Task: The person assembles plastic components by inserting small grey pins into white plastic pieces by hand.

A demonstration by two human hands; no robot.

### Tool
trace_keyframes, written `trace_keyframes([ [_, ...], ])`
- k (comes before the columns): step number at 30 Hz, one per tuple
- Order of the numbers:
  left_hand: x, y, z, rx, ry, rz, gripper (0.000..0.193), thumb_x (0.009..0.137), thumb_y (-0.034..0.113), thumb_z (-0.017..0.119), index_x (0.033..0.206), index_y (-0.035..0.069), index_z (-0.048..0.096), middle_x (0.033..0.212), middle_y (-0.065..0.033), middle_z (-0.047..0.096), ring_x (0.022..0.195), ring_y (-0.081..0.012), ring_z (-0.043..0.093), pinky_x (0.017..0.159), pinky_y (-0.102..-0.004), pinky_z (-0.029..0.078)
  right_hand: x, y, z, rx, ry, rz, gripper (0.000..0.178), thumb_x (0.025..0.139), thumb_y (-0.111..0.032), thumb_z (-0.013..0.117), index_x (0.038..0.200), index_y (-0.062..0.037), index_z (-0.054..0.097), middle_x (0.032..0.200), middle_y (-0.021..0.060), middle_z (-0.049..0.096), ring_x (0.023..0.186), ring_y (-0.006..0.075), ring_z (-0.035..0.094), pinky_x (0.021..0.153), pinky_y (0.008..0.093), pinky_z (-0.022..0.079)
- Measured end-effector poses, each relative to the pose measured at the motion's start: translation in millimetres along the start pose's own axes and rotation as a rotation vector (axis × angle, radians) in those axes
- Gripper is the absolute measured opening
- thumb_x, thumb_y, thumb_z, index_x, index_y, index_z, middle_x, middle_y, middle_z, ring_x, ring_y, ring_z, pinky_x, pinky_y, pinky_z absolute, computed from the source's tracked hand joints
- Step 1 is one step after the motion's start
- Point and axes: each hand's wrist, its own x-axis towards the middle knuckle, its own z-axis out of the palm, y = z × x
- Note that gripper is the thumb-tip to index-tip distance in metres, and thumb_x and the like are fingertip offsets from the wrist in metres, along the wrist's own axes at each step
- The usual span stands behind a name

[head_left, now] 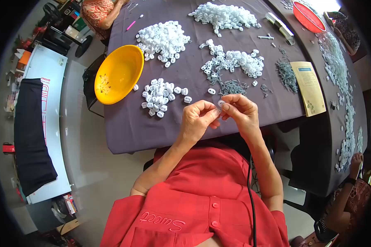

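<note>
Over the near edge of the cloth-covered table (140, 131), my two hands meet fingertip to fingertip. My right hand (244, 115) pinches a small white oval plastic piece (221, 103) between thumb and finger. Closed in a pinch right beside it is my left hand (198, 120); what its fingertips hold, if anything, is hidden. One loose white oval piece with dark holes (211, 91) lies just beyond my fingers. To the left sits a small pile of similar white pieces (157, 96). Behind my right hand is a heap of small grey screws (232, 87).
Larger heaps of white pieces (164, 39) lie farther back. A yellow bowl (125, 78) stands at the left edge; a yellow-beige booklet (309, 88) and more grey screws (287, 76) lie right. A red basket (309, 17) is at far right. Other people sit around.
</note>
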Motion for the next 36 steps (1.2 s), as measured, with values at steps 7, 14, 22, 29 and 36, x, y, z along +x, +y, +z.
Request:
trace_keyframes([
  [7, -1.9, 1.2, 1.5, 0.019, 0.025, -0.028, 0.011, 0.085, 0.010, 0.061, 0.086, -0.001, 0.063, 0.074, -0.0059, 0.065, 0.056, -0.0098, 0.059, 0.050, -0.0212, 0.049, -2.3, 1.7, 1.1, -0.022, 0.002, -0.005, 0.012, 0.084, -0.002, 0.062, 0.096, -0.0002, 0.064, 0.080, 0.0025, 0.065, 0.069, 0.0072, 0.060, 0.057, 0.0212, 0.051],
  [14, -1.3, 4.8, 3.5, 0.103, 0.037, 0.014, 0.012, 0.086, 0.012, 0.061, 0.086, 0.000, 0.062, 0.070, -0.0029, 0.063, 0.054, -0.0065, 0.056, 0.049, -0.0200, 0.047, -2.5, 2.1, 3.4, -0.078, -0.006, -0.065, 0.011, 0.085, 0.000, 0.060, 0.095, 0.0004, 0.064, 0.080, 0.0025, 0.064, 0.069, 0.0064, 0.060, 0.058, 0.0209, 0.051],
  [22, 2.5, 0.7, 2.6, 0.084, 0.045, 0.017, 0.012, 0.087, 0.011, 0.060, 0.088, -0.002, 0.062, 0.072, -0.0042, 0.064, 0.055, -0.0071, 0.057, 0.050, -0.0200, 0.047, 0.1, 6.5, 1.6, -0.108, -0.022, -0.072, 0.011, 0.085, 0.001, 0.060, 0.094, -0.0001, 0.064, 0.078, 0.0015, 0.063, 0.067, 0.0054, 0.058, 0.059, 0.0202, 0.050],
  [29, 8.5, -9.4, 5.4, -0.202, 0.056, 0.003, 0.012, 0.085, 0.008, 0.062, 0.090, -0.003, 0.063, 0.079, -0.0081, 0.067, 0.065, -0.0120, 0.064, 0.058, -0.0234, 0.053, 2.9, 11.3, -0.3, -0.146, -0.034, -0.126, 0.013, 0.084, 0.004, 0.059, 0.095, 0.0004, 0.064, 0.079, 0.0001, 0.060, 0.070, 0.0053, 0.057, 0.062, 0.0199, 0.048],
  [36, 14.7, -11.1, 2.7, -0.154, 0.083, -0.117, 0.012, 0.084, 0.011, 0.064, 0.088, 0.000, 0.066, 0.081, -0.0070, 0.067, 0.069, -0.0133, 0.064, 0.062, -0.0253, 0.053, 3.9, 9.1, -6.2, -0.376, -0.059, -0.243, 0.027, 0.077, 0.007, 0.065, 0.103, 0.0002, 0.061, 0.089, 0.0020, 0.058, 0.074, 0.0072, 0.055, 0.064, 0.0220, 0.046],
])
